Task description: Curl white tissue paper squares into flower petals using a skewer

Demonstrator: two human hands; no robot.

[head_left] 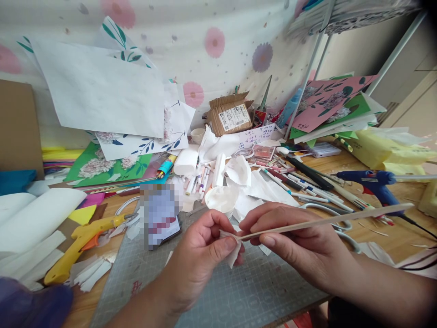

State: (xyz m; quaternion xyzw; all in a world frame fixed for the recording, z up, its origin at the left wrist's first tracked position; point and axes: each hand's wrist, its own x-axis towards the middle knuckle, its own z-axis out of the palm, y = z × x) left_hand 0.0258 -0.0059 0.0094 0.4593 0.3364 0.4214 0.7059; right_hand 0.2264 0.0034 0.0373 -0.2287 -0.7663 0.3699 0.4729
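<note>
We see a small white paper (233, 257) held in the air above the grey mat (252, 296), midway along the near edge of the surface (85, 306). The left hand (213, 243) pinches it between thumb and fingers. The right hand (300, 243) grips a thin, pale stick (327, 220), whose tip meets the paper. The two hands are just beside each other; we cannot tell whether they touch.

We judge that the paper could tear or crumple if the stick pressed too hard, or slip free if the pinch loosened. The stick's long free end points toward the right edge, and a careless swing could knock the blue glue gun (380, 182) there.

Scissors (353, 243) lie beyond the right hand. A yellow glue gun (87, 234) lies toward the left edge. Near the far edge, a cardboard box (218, 116) bears a white printed label (235, 117), too small for us to read. We cannot make out the handwriting on a sheet (256, 134) beside it, nor the red marks on the mat.
</note>
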